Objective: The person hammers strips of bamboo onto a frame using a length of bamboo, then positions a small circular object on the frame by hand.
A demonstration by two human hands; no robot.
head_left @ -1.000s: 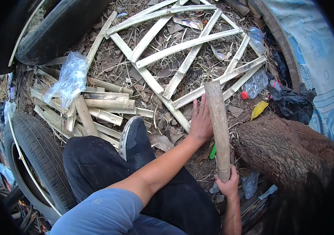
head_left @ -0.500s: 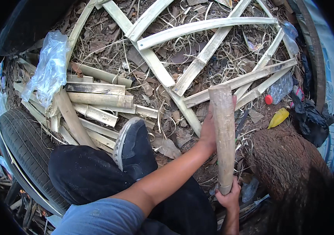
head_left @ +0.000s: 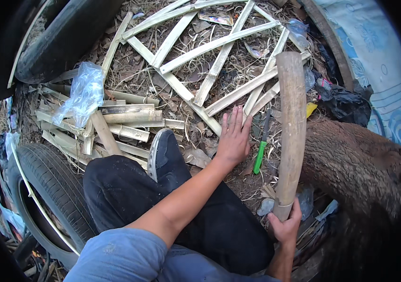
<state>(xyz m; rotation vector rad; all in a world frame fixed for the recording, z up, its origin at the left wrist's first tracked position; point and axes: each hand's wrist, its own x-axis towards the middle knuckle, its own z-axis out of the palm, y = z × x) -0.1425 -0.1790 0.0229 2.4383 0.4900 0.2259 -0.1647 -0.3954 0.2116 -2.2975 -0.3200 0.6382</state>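
My right hand (head_left: 286, 224) is wrapped round the lower, narrower end of a thick wooden club (head_left: 290, 122), which stands nearly upright in the view with its wide end far from me. My left hand (head_left: 234, 141) is empty, its fingers stretched out and close together, palm down. Its fingertips are at the near ends of split bamboo strips (head_left: 228, 47) that lie crossed on the ground; whether they touch I cannot tell. Between that hand and the club lies a knife with a green handle (head_left: 259, 157), its dark blade pointing away from me.
A pile of short bamboo pieces (head_left: 132, 116) and a clear plastic bag (head_left: 86, 89) lie at left. A tyre (head_left: 52, 183) stands beside my bent knee. To the right are a rough tree trunk (head_left: 355, 164), a black plastic bag (head_left: 350, 101) and a blue-white sheet (head_left: 374, 51).
My left hand has let go of the club and moved left, its fingers now straight. My right hand still holds the club, which has shifted right, uncovering the green-handled knife. The whole view has shifted.
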